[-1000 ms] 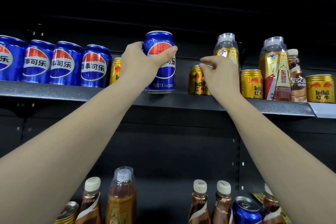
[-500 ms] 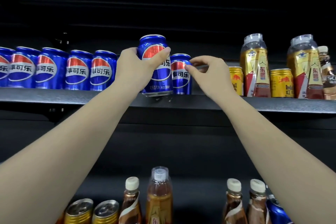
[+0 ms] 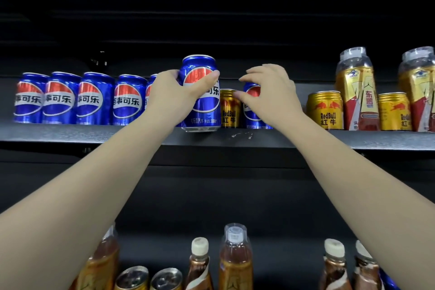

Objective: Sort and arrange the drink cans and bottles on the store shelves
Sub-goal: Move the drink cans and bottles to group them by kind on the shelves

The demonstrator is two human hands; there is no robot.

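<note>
While gold can (image 3: 229, 108) separates blue cans (image 3: 202, 92)

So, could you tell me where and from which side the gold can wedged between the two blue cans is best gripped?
Take the gold can by its top rim, from above and in front. It stands upright, but the blue can in the left hand crowds one side and the second blue can behind the right hand crowds the other, so its flanks look closed off. Only its top and front are free.

Black back panel (image 3: 211, 195) behind shelves — white scuff marks (image 3: 240, 134) on shelf edge.
</note>
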